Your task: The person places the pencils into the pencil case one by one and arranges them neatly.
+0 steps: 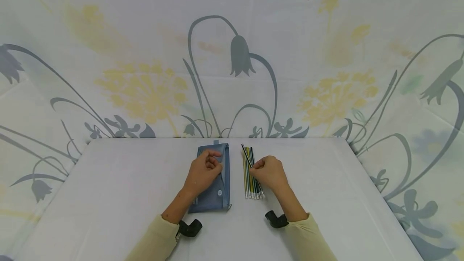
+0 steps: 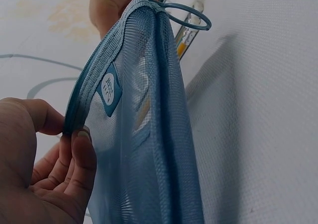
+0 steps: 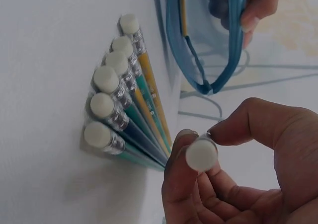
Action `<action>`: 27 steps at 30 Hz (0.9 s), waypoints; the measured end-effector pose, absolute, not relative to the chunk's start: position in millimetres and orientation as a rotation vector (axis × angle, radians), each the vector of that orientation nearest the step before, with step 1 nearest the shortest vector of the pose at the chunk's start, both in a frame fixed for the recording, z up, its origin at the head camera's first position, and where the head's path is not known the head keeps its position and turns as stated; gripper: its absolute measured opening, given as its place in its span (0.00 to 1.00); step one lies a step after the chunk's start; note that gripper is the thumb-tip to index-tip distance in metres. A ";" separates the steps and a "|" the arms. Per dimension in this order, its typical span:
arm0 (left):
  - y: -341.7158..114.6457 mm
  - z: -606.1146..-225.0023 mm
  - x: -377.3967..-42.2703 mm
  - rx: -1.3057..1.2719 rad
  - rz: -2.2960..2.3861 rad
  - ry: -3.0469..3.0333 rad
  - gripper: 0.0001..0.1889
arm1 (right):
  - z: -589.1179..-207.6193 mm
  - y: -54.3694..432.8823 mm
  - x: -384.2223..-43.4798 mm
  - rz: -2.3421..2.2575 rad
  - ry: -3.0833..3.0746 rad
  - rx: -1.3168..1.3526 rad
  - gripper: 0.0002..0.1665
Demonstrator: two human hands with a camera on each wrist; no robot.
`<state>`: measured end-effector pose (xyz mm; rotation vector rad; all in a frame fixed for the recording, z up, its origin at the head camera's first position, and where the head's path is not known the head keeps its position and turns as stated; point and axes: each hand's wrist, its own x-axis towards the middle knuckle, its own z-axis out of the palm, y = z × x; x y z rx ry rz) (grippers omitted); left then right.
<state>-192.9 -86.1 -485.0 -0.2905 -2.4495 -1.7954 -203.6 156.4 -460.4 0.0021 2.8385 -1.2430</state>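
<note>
A blue mesh zip pouch point(image 1: 212, 202) lies left of the table's middle. My left hand point(image 1: 201, 173) pinches its zipped edge between thumb and index finger, and in the right wrist view the pouch's mouth point(image 3: 211, 87) gapes. Something yellow and thin, like a pencil point(image 3: 183, 10), shows within that mouth. Beside the pouch, several striped pencils point(image 1: 248, 182) lie in a row, white erasers toward me. Above their right side, my right hand point(image 1: 270, 171) pinches one dark striped pencil point(image 1: 246, 153) tilted across the row; its white eraser point(image 3: 201, 155) faces the right wrist camera.
The white table point(image 1: 119, 188) extends to both sides. Behind it hangs a floral-print cloth point(image 1: 232, 92). A ring point(image 2: 191, 15) sticks out from the pouch's corner. Black wrist cameras point(image 1: 190, 228) sit beside both forearms.
</note>
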 end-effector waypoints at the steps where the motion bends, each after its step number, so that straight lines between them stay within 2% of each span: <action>1: -86.1 -485.1 -192.8 -0.290 -1.799 -2.451 0.15 | -460.1 155.4 -203.4 -1.253 2.832 0.010 0.06; 27: -85.8 -486.1 -195.2 -0.278 -1.775 -2.455 0.15 | -472.9 120.5 -196.1 -1.502 2.723 -0.119 0.05</action>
